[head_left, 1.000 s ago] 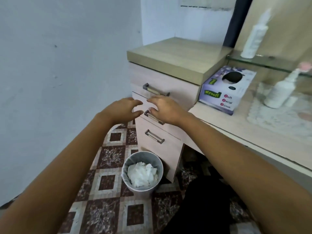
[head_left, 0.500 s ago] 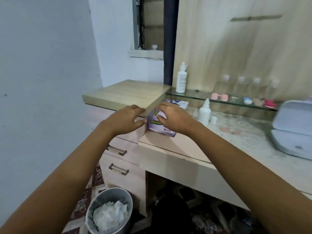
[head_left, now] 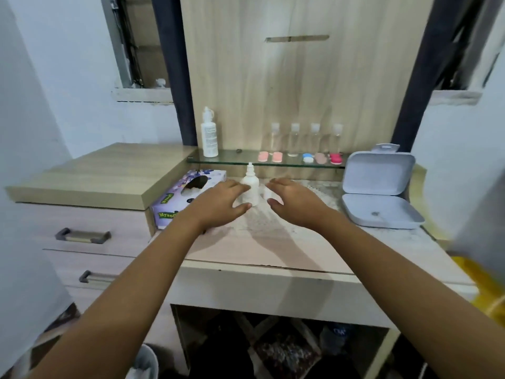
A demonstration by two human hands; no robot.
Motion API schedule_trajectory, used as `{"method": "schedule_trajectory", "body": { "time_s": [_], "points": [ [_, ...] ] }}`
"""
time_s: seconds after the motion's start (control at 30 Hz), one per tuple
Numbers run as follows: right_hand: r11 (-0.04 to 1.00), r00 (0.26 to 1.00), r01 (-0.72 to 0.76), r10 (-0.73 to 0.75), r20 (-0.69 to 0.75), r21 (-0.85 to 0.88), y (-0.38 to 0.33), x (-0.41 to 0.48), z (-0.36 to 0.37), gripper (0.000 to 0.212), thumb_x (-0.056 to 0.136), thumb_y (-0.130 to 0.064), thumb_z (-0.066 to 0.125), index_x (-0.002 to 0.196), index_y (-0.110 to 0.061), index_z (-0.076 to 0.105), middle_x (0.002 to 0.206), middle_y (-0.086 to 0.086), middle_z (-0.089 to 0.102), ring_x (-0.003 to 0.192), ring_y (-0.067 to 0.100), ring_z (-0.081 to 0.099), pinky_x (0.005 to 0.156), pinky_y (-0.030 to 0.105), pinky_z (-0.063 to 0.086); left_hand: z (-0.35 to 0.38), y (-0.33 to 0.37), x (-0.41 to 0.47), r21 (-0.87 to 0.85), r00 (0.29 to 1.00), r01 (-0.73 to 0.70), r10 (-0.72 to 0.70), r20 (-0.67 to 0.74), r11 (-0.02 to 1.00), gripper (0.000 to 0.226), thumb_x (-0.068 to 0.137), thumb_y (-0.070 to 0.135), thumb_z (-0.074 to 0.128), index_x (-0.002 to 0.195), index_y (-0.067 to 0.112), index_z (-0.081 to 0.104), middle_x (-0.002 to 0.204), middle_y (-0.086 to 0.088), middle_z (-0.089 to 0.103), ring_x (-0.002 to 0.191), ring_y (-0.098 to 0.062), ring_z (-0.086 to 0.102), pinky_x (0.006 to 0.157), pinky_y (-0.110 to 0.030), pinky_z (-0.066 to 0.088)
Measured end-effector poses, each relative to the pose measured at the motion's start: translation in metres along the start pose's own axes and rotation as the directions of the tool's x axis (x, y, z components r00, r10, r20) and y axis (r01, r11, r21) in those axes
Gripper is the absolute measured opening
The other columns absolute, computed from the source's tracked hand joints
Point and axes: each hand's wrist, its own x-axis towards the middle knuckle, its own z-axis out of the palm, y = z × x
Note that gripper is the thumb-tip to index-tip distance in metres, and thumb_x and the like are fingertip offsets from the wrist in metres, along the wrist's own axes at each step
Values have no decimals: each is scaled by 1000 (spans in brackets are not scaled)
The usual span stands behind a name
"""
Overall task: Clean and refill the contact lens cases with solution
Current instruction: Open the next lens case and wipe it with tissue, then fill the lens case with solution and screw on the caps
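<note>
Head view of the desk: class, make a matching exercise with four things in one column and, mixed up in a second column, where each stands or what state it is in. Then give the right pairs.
Things
1. tall white bottle
2. small white bottle
3. tissue box
4. grey box

Places or states
A. lid up, at the right of the desk
B. on the desk between the left hand and the right hand
C. left end of the glass shelf
D. next to the drawer unit, partly hidden by the left hand

Pairs: 1-C, 2-B, 3-D, 4-A
</note>
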Motion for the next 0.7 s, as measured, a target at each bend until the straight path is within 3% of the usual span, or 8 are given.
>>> {"method": "schedule_trajectory", "body": {
  "time_s": [0.3,0.47,0.7],
  "points": [
    [986,984,-164,164,69,-6,60,-23,10,48,96,-26,44,141,-12,36,148,5,35,137,18,29,109,29,25,49,29,46,-45,994,-69,73,84,997,50,95,38,46,141,20,37,142,-2,40,129,-18,38,101,-31,34],
    [974,971,-227,225,84,18,80,-25,25,45,95,-25,46,139,-12,41,144,5,40,134,20,34,108,30,28,76,29,63,-93,991,-80,89,100,992,49,94,36,49,139,18,41,139,-3,44,126,-20,42,99,-30,36],
    [955,957,-289,287,38,66,93,-20,47,38,91,-24,50,127,-13,54,124,10,56,114,26,50,92,32,40,103,23,79,-141,990,-53,70,120,989,49,93,40,49,137,19,44,131,-2,49,121,-20,47,98,-34,40]
  ]
}}
